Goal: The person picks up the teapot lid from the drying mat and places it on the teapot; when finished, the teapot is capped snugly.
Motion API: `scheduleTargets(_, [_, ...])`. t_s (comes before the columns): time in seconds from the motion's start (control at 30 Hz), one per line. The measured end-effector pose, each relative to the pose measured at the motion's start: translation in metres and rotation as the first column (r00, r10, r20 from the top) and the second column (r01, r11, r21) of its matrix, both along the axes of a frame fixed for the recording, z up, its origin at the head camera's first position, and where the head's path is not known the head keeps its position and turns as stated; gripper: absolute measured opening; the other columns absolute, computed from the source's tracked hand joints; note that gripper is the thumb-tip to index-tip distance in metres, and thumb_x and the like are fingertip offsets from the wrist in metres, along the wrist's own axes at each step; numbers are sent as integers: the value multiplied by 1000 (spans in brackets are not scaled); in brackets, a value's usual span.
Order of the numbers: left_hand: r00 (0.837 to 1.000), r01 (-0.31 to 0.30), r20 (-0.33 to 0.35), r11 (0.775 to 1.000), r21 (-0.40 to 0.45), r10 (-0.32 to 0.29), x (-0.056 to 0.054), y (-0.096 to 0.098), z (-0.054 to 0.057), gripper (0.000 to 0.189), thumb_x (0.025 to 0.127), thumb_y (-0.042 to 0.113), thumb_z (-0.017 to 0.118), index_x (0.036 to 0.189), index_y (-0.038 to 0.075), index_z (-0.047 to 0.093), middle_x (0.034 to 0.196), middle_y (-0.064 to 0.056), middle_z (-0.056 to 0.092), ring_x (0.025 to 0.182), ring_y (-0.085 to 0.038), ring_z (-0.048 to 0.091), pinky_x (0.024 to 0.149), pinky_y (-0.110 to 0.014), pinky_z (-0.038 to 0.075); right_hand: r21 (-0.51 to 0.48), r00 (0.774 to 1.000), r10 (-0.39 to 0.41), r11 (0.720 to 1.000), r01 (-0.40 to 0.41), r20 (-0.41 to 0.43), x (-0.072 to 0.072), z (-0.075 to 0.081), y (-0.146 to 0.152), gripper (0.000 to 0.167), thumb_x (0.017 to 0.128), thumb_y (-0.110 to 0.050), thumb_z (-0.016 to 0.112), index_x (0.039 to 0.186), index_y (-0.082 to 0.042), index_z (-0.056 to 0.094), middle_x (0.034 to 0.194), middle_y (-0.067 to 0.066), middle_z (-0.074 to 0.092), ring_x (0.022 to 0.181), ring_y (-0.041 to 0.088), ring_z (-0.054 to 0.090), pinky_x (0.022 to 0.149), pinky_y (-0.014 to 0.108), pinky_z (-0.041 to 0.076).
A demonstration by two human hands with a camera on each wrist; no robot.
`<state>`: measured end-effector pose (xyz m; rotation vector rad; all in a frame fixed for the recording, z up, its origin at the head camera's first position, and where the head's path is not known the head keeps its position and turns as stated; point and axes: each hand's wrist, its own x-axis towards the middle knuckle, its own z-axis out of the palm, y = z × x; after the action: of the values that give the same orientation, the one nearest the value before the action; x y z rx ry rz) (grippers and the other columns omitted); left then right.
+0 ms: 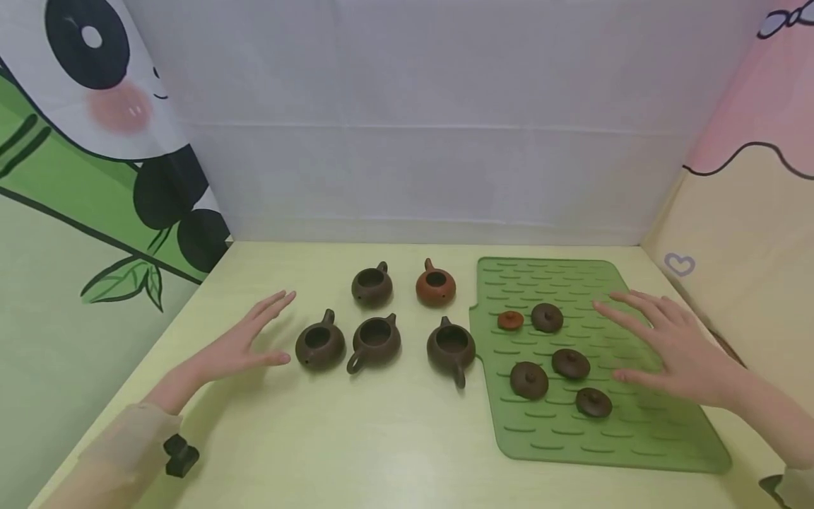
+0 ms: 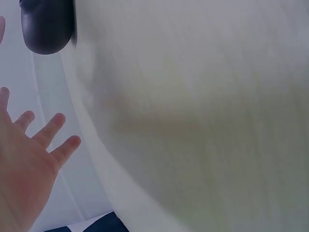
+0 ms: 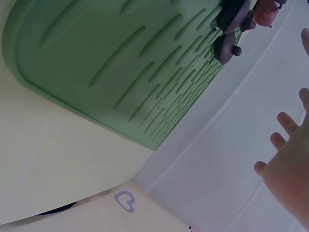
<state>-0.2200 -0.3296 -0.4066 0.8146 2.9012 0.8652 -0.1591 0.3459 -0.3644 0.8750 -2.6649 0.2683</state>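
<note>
My left hand (image 1: 238,345) hovers over the table's left side with fingers spread and holds nothing; nearest to it is a dark brown teapot (image 1: 320,346) without a lid. Over the right part of a green mat (image 1: 642,431) my right hand (image 1: 683,346) is held with spread fingers, also holding nothing. Lidless in the middle stand more dark teapots, one at the back (image 1: 372,286), one in front of it (image 1: 376,341), one beside the mat (image 1: 450,346), plus a reddish teapot (image 1: 436,285). On the mat lie a small reddish lid (image 1: 511,320) and several dark lids (image 1: 529,380).
The pale yellow table (image 1: 356,445) ends at a white cloth backdrop (image 1: 407,177). A printed panda wall (image 1: 108,148) rises on the left, and a pink and cream wall (image 1: 750,233) on the right. The mat's raised ridges show in the right wrist view.
</note>
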Motion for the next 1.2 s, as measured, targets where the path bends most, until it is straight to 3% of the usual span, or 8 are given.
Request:
scheduleTargets(0.17, [998,32,44,994,102,-37,-1,3,-9,101,84,24,79,160,26,12,164,-16,14,132,-48,47,97,-70,42,-51,998,28,998,-25,64,3,-5,-2,96,71,-33,87,153,-24,38,152,7,40,132,33,36,107,62,24])
scheduleTargets(0.3, [995,41,80,989,143,-53,0,6,-13,99,85,22,78,160,24,13,163,-15,17,129,-46,52,98,-65,46,-60,996,67,996,-63,54,4,-9,-4,93,68,-30,89,149,-22,44,144,3,50,126,18,41,95,47,31])
scheduleTargets(0.5, [991,48,112,985,164,-67,1,10,-17,94,86,22,77,159,20,17,162,-17,24,123,-39,57,96,-41,52,-59,989,147,988,-145,29,3,-16,-4,80,68,-26,89,140,-24,55,130,-11,60,122,-1,45,94,32,31])
scheduleTargets(0.6, [986,54,146,978,200,-84,0,12,-19,93,86,20,77,159,18,19,159,-21,27,120,-39,58,94,-31,53,-82,976,219,973,-216,21,1,-21,-4,71,69,-22,88,135,-21,60,117,-17,63,110,-1,52,91,24,34])
scheduleTargets(0.73, [978,51,184,971,234,-95,0,17,-19,92,87,18,77,158,17,20,157,-24,30,120,-40,58,94,-28,53,-122,958,283,953,-277,36,1,-25,-5,63,69,-15,88,127,-15,64,105,-15,66,96,0,55,88,13,37])
scheduleTargets(0.97, [970,28,227,962,271,-92,-2,21,-25,86,86,15,76,156,11,26,154,-25,36,126,-46,52,96,-21,49,-150,955,279,953,-263,97,4,-31,-7,54,72,-10,85,121,-21,66,106,-15,67,92,-3,56,83,15,43])
scheduleTargets(1.07, [962,1,261,958,285,-79,-3,21,-29,81,87,16,75,154,11,30,154,-20,40,129,-39,51,97,-18,47,-165,951,290,948,-271,109,5,-34,-9,53,72,-8,84,119,-22,66,105,-14,67,91,-3,57,81,17,45])
scheduleTargets(1.2, [946,-34,318,952,303,-67,-3,19,-35,76,88,18,74,153,13,34,151,-16,44,125,-16,55,94,-19,47,-188,935,328,935,-301,135,4,-39,-11,50,72,-8,84,117,-22,67,105,-12,68,89,-3,58,78,18,47])
